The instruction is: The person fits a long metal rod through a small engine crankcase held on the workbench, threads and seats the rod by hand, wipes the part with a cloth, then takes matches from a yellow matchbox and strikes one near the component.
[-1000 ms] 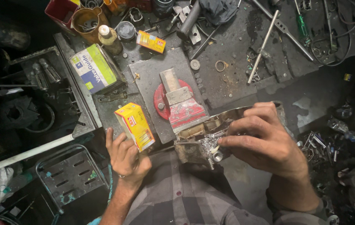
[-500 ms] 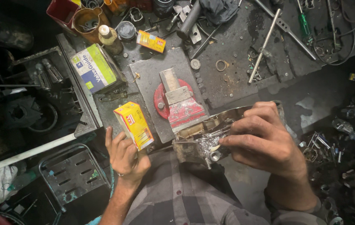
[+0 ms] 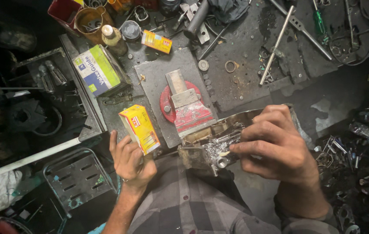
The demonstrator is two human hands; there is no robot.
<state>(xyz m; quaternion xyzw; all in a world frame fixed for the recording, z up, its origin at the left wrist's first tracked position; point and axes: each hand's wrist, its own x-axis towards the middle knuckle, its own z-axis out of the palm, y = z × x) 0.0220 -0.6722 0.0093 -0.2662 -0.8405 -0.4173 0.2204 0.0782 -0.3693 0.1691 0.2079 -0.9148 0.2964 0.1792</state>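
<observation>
Between the right hand's fingers [image 3: 253,145] sits a small pale bit, pinched tight and pressed onto a shiny metal engine part [image 3: 212,147]. That right hand [image 3: 279,149] also wraps over the top of the part. The part lies at the near edge of the bench [image 3: 245,86], just in front of a red vise [image 3: 186,106]. It looks heavy, hard and stiff, with sharp edges and maybe oily spots, so the thick side walls look like the best place to grab it.

The left hand [image 3: 130,158] grips the low end of a small yellow box [image 3: 140,128] with a red patch. The box looks light and easy to squash, so a soft hold at its sides fits best.

Farther back lies a bigger white, green and blue box [image 3: 98,69], tipped on its side. Behind the vise sits a second small yellow box [image 3: 156,41], lying flat. Near it stand a small bottle [image 3: 111,37] with a pale cap and a brown pot [image 3: 90,19]. A long metal rod [image 3: 275,41] lies to the right.
</observation>
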